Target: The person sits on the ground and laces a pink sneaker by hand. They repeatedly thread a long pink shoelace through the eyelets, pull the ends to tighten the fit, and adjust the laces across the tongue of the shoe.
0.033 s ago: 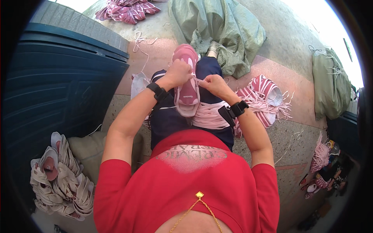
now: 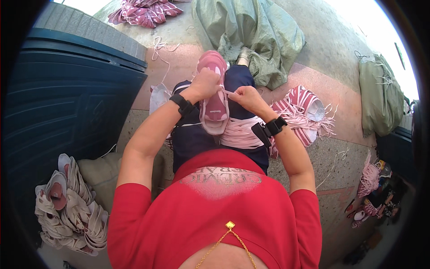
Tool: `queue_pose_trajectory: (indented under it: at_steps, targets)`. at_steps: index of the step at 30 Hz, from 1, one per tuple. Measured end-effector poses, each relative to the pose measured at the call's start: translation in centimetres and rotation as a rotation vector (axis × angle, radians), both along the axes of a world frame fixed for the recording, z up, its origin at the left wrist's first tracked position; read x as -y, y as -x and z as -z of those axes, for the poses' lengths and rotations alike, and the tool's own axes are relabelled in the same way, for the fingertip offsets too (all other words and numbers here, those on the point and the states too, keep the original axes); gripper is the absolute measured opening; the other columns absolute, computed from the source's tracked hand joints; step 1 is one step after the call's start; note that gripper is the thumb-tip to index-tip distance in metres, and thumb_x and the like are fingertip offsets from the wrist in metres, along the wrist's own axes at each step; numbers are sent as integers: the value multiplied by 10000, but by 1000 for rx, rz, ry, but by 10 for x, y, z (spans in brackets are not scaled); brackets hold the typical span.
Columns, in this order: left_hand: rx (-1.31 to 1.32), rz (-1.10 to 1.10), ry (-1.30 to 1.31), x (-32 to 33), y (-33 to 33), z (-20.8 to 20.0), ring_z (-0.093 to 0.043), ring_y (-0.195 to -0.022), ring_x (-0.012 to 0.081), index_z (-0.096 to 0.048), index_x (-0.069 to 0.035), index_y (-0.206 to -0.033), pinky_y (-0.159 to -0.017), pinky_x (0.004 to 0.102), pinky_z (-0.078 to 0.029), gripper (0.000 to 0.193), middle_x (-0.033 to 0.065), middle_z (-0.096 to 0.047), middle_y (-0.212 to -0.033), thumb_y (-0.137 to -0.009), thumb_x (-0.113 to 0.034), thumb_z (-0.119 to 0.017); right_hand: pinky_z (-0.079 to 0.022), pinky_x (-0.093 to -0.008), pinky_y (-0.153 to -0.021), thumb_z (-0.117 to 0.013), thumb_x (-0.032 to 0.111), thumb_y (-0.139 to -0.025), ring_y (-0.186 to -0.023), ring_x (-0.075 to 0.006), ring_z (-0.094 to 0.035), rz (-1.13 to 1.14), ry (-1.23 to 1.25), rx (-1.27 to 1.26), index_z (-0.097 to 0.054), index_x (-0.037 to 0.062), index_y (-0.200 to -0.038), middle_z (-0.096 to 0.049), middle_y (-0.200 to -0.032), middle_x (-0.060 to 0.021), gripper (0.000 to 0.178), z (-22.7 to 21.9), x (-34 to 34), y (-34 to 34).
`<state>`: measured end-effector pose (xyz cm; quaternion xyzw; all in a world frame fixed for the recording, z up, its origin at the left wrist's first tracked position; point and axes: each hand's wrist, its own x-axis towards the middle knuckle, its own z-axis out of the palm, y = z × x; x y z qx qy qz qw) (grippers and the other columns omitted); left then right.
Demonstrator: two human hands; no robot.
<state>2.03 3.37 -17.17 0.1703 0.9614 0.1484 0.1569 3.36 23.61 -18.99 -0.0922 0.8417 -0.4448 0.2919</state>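
Across my lap lies a pink and white shoe upper (image 2: 216,110), its far end pointing away from me. My left hand (image 2: 207,83) is closed over its middle; the fingertips are mostly hidden, but they seem to grip the upper. Just to the right, my right hand (image 2: 247,98) pinches a pale pink shoelace (image 2: 228,92) that stretches from the upper's right edge. A bundle of pink laces (image 2: 242,134) rests on my right thigh. Another whitish shoe part (image 2: 160,96) shows beside my left leg.
Right of my leg is a pile of striped pink uppers (image 2: 301,107) with loose laces. A large green sack (image 2: 255,33) lies ahead, another sack (image 2: 380,101) at far right. A blue metal door (image 2: 76,89) stands left, above stacked beige uppers (image 2: 74,210). More pink uppers (image 2: 145,12) lie far off.
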Motion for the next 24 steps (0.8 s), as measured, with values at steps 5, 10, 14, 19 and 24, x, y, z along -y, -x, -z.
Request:
queue_pose_trajectory:
  at_steps: [5,10,14,19,24]
  targets:
    - [-60,97,145,-10,11,-1,-563,-905,348,-661,-27,-841,-794,424,-468,192,166,-641,-877,-750,-195,-679,-476,-391,-618,-624,387,-778,-654,-312,-633,33,-39,-9,-680,-6,-779,-627,-673,-202,397,-6,1,-12]
    - [-180,131,70,9,13,-3,-565,-898,334,-602,-14,-842,-751,394,-479,160,170,-633,-884,-761,-139,-661,-479,-407,-642,-615,385,-793,-680,-337,-631,36,-25,-82,-675,-2,-797,-633,-693,-200,392,-3,20,-14]
    - [84,-14,-225,11,13,1,-599,-820,285,-583,2,-835,-694,346,-484,158,156,-632,-854,-750,-107,-658,-481,-425,-664,-610,373,-796,-716,-353,-628,30,-40,-89,-665,2,-807,-634,-724,-208,375,-11,30,-20]
    - [445,-147,-510,-3,29,0,-614,-715,192,-613,18,-892,-650,303,-485,191,104,-628,-776,-741,-92,-650,-482,-455,-677,-592,377,-812,-765,-386,-630,45,-97,-122,-667,18,-818,-638,-748,-213,367,-21,30,-27]
    - [553,-290,-341,-9,39,-5,-615,-720,157,-625,22,-894,-618,280,-482,198,94,-630,-769,-729,-83,-656,-480,-461,-676,-574,393,-836,-766,-385,-630,62,-84,-111,-666,22,-806,-641,-751,-211,384,-20,28,-29]
